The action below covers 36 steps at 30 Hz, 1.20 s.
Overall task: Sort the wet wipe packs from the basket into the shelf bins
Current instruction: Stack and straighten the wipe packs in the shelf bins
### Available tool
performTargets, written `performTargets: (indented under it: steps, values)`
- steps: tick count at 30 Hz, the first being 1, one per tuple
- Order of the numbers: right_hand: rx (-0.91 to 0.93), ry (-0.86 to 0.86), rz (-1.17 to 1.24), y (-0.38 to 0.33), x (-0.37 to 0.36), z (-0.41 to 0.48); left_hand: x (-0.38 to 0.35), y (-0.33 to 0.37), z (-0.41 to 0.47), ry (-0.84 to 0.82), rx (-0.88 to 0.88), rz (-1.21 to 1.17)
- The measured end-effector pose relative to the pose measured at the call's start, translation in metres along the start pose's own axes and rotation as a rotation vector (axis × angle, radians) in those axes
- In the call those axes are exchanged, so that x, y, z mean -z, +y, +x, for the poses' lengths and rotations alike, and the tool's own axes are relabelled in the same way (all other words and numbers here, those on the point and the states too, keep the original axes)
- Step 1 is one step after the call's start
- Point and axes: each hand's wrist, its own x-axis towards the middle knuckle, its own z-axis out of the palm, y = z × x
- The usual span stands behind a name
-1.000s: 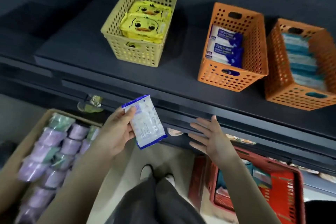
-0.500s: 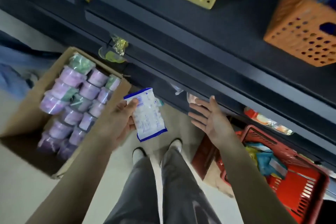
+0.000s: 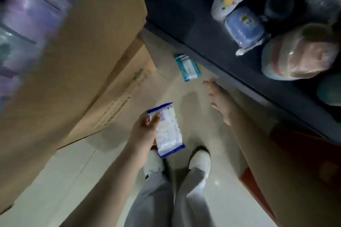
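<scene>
The white-and-blue wet wipe pack [image 3: 168, 131] is in your left hand [image 3: 143, 131], gripped along its left long edge with the thumb across the printed face near the top corner. This hold keeps the label readable and leaves the other hand free. The pack hangs above the floor [image 3: 83, 171], over your shoes [image 3: 200, 158]. A second, teal pack [image 3: 187, 67] lies flat on the floor farther off, just beside the foot of the dark shelf [image 3: 184, 24]; it is outside any basket or bin, so it probably dropped there. Your right hand [image 3: 220, 103] is spread, fingers straight, holding nothing, and extended toward the teal pack but apart from it. From this pose, the step in hand is likely retrieval of that pack. The red basket [image 3: 304, 149] shows only as a dim red mass at the right; its contents cannot be told. The shelf bins are out of view. The floor is pale, smooth tile. A large cardboard box [image 3: 83, 51] stands at left. The lowest shelf carries wrapped soft goods [image 3: 299, 53]. Lighting is low.
</scene>
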Motion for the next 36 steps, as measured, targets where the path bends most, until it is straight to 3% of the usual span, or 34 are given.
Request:
performTargets:
  steps: [7, 9, 12, 17, 19, 21, 26, 28, 31, 36]
  values:
    - [0.171, 0.02, -0.174, 0.036, -0.047, 0.165, -0.006, -0.06, 0.131, -0.002, -0.02, 0.013]
    - [0.22, 0.035, -0.317, 0.044, -0.055, 0.198, -0.006, -0.069, 0.157, 0.01, -0.018, 0.024]
    - [0.312, 0.105, -0.734, 0.066, -0.06, 0.218, -0.006, -0.075, 0.181, 0.015, -0.003, 0.002]
    - [0.448, 0.226, -0.772, 0.121, -0.059, 0.188, -0.011, -0.08, 0.186, 0.012, 0.035, -0.047]
    - [0.485, 0.373, -0.69, 0.136, -0.055, 0.18, -0.015, -0.082, 0.181, -0.024, 0.05, -0.05]
    - [0.388, 0.476, -0.562, 0.14, -0.053, 0.184, -0.02, -0.086, 0.177, -0.053, 0.061, -0.058]
    - [0.271, 0.528, -0.512, 0.15, -0.071, 0.198, -0.026, -0.099, 0.179, -0.042, 0.086, -0.093]
    - [0.28, 0.545, -0.327, 0.154, -0.076, 0.2, -0.024, -0.104, 0.179, -0.023, 0.098, -0.111]
    - [0.199, 0.478, 0.037, 0.151, -0.079, 0.197, -0.018, -0.114, 0.176, -0.011, 0.134, -0.127]
    - [0.108, 0.273, 0.398, 0.144, -0.081, 0.147, -0.003, -0.118, 0.139, 0.03, 0.169, -0.199]
